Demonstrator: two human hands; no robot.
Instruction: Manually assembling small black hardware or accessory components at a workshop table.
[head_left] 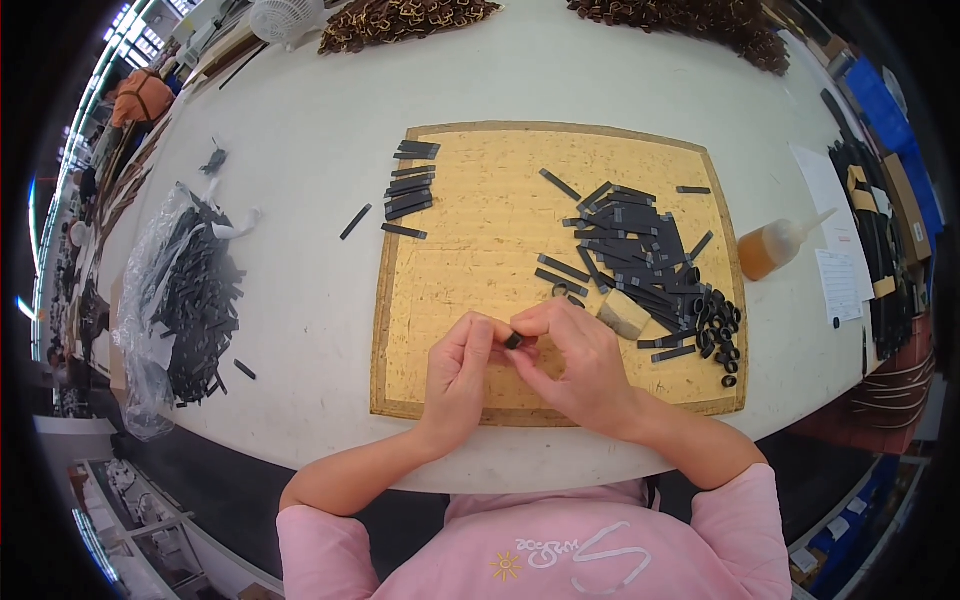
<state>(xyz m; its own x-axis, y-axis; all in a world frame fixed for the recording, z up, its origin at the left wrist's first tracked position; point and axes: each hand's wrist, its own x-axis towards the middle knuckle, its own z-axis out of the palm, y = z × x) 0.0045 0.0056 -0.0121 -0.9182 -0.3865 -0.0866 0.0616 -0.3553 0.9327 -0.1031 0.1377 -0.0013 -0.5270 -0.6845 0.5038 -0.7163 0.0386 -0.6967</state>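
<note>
My left hand (457, 372) and my right hand (578, 360) meet over the near part of a tan cork board (480, 250). Together their fingertips pinch a small black strip (513, 341), bent into a loop between them. To the right on the board lies a heap of flat black strips (632, 245), and beside it a cluster of finished black loops (718, 325). A neat stack of black strips (410, 185) lies at the board's upper left corner. A pale small block (622, 313) rests just right of my right hand.
A squeeze bottle of amber liquid (775, 248) lies right of the board. A clear plastic bag of black strips (190, 300) sits at the left. Brown material is piled at the far table edge (400, 20). Papers and dark parts lie at the right (850, 230).
</note>
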